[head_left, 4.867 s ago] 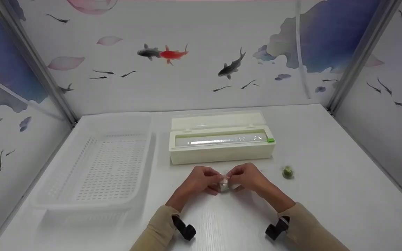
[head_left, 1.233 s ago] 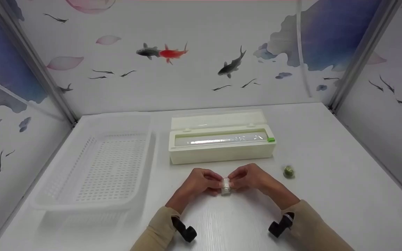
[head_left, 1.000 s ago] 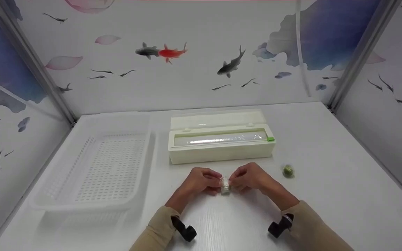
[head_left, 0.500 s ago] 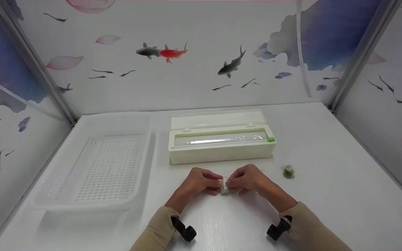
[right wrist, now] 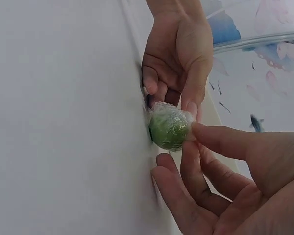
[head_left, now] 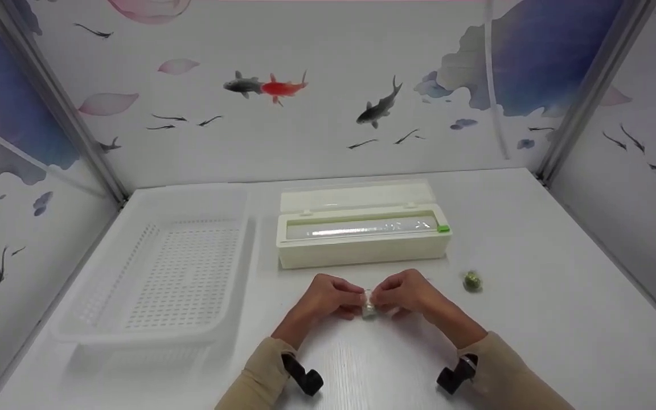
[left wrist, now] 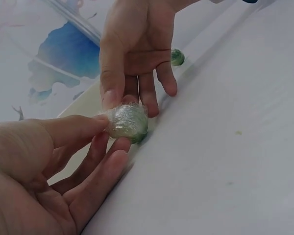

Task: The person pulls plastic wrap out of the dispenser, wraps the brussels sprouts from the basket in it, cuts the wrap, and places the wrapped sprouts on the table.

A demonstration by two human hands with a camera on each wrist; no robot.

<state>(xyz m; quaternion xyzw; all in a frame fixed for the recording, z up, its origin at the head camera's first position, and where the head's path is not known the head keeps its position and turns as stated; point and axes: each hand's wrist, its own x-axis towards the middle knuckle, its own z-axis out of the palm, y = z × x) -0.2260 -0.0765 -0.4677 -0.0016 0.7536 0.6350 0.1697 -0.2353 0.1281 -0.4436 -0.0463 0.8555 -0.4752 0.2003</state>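
A small round green fruit [right wrist: 167,129] in crinkled cling film sits between my hands, over the table in front of the long box. My left hand [head_left: 328,296] pinches the film on its left side with thumb and forefinger. From the other side, my right hand [head_left: 410,291] pinches the film near the top with thumb and fingertips. In the left wrist view the wrapped fruit [left wrist: 130,122] shows shiny, bunched film on top and green underneath. A second green fruit [head_left: 471,281], also wrapped in film, lies on the table to the right of my right hand.
The cream cling film box [head_left: 362,252] stands behind my hands with its lid raised, a film roll [head_left: 356,229] inside and a green slider [head_left: 443,228] at its right end. A white perforated basket [head_left: 185,279] stands at the left. Printed panels enclose the table.
The right fingertips shift slightly toward and away from the film at the fruit's top, while the left hand stays almost still. The box, basket and second fruit keep their places.
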